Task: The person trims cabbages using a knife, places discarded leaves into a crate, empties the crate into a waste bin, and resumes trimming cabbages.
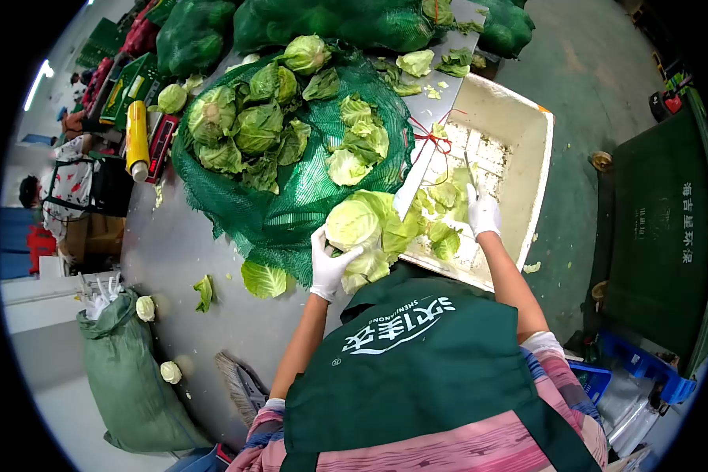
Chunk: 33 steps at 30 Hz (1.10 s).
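Note:
My left hand (329, 266), in a white glove, is closed around the lower side of a pale green cabbage (352, 225) at the table edge. Loose outer leaves (400, 228) spread from the cabbage's right side. My right hand (484, 214), also gloved, grips a knife whose thin blade (467, 164) points away from me; its handle is hidden in the fist. Below that hand is a white foam box (533, 169) with leaf scraps (446, 238) inside. Behind the held cabbage, a green mesh sack (295, 206) lies under several cabbages (259, 128) and leaves.
Full mesh sacks (334, 23) line the table's far side. A yellow roll (137, 138) stands at the left, near a red device (162, 141). A brush (240, 385) lies near me. A green bin (659, 228) stands right; a person (71, 189) is at far left.

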Each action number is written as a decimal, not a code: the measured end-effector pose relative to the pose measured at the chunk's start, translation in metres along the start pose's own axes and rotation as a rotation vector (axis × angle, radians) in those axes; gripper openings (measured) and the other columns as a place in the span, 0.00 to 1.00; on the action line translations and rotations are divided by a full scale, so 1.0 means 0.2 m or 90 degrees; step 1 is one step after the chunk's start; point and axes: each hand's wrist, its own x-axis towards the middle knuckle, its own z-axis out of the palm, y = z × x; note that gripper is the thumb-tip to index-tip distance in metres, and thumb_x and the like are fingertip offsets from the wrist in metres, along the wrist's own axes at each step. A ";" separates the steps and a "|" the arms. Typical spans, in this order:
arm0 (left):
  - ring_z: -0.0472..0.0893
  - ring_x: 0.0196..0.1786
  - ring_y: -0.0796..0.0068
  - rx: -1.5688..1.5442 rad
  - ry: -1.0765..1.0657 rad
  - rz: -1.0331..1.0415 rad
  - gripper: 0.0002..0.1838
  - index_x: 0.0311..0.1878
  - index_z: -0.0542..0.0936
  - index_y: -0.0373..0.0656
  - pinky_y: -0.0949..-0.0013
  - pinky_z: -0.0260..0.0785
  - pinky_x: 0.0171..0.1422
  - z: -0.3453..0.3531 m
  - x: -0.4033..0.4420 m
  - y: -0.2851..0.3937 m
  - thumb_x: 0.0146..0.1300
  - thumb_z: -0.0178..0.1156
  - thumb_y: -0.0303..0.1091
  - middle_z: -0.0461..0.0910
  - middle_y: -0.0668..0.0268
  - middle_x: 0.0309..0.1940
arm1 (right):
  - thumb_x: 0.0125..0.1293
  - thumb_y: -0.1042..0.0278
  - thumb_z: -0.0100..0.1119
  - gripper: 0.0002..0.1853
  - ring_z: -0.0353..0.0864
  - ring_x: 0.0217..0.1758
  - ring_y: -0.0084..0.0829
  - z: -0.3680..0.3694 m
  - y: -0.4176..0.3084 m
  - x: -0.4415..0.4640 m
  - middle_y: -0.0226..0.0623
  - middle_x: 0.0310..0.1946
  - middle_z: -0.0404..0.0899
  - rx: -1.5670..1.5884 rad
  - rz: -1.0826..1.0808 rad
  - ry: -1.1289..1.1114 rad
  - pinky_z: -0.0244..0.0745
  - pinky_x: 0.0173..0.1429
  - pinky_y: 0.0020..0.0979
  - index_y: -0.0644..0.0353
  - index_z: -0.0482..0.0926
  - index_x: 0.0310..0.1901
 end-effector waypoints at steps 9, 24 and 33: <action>0.65 0.68 0.63 -0.081 -0.055 0.018 0.52 0.68 0.51 0.38 0.62 0.61 0.71 0.05 0.08 -0.04 0.45 0.76 0.25 0.60 0.56 0.66 | 0.65 0.51 0.56 0.39 0.83 0.27 0.29 0.13 -0.52 -0.28 0.53 0.53 0.78 0.326 -0.110 -0.387 0.76 0.47 0.34 0.61 0.55 0.72; 0.75 0.57 0.49 -0.824 -0.193 -0.235 0.52 0.71 0.61 0.45 0.52 0.74 0.53 -0.11 -0.10 0.31 0.54 0.49 0.78 0.67 0.45 0.64 | 0.61 0.62 0.65 0.21 0.80 0.32 0.21 0.19 0.04 0.00 0.38 0.35 0.81 0.121 -0.258 0.125 0.78 0.37 0.29 0.65 0.78 0.53; 0.74 0.59 0.46 -0.780 -0.149 -0.271 0.49 0.72 0.61 0.50 0.47 0.70 0.57 -0.14 -0.12 0.24 0.57 0.39 0.79 0.67 0.51 0.65 | 0.64 0.59 0.64 0.27 0.75 0.23 0.17 -0.08 -0.87 -0.52 0.31 0.38 0.80 0.576 -0.126 -0.597 0.68 0.24 0.20 0.63 0.73 0.61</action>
